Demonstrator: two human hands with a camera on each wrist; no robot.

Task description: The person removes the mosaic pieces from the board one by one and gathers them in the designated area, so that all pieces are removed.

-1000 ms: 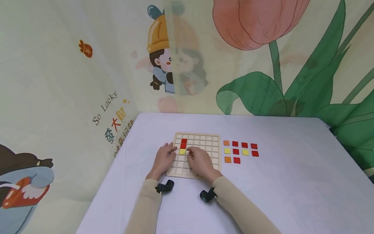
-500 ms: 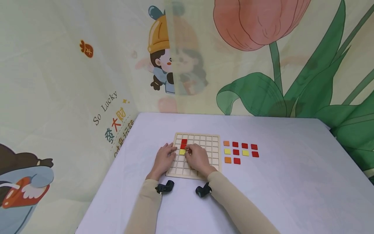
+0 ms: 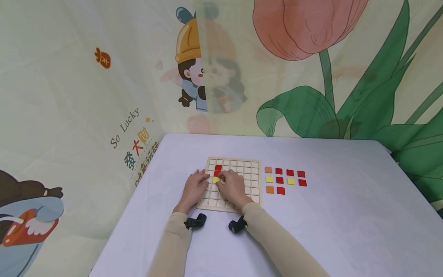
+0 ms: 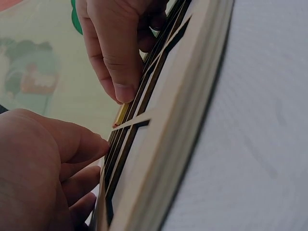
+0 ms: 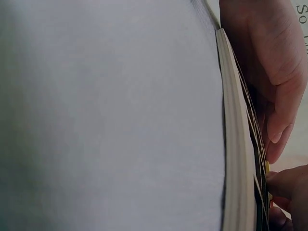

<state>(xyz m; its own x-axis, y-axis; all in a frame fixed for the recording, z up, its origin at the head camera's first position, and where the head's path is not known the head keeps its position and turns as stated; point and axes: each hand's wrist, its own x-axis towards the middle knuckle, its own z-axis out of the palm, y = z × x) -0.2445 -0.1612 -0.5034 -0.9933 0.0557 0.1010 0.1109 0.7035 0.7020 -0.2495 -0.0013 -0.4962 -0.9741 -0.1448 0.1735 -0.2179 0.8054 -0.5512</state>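
Observation:
A wooden grid board [image 3: 250,181] lies on the table with two red tiles [image 3: 218,167] and a yellow tile [image 3: 216,179] in one column near its left side. My left hand [image 3: 194,188] rests at the board's left edge, fingers relaxed. Over the grid, my right hand [image 3: 233,188] has its thumb and curled forefinger at the yellow tile, covering the tile's right part. In the left wrist view, the right thumb [image 4: 124,89] sits just above a yellow edge. The right wrist view shows yellow on both sides of the right hand's digit [image 5: 284,182].
Right of the board, several loose tiles lie in rough rows: red [image 3: 279,179], yellow [image 3: 290,181] and orange [image 3: 270,189]. A white cloth covers the table [image 3: 346,215]. Printed curtains [image 3: 238,127] stand behind and to the left.
My right hand has shifted slightly left, with its fingers now over the right part of the yellow tile. The left hand and the loose tiles have stayed in place.

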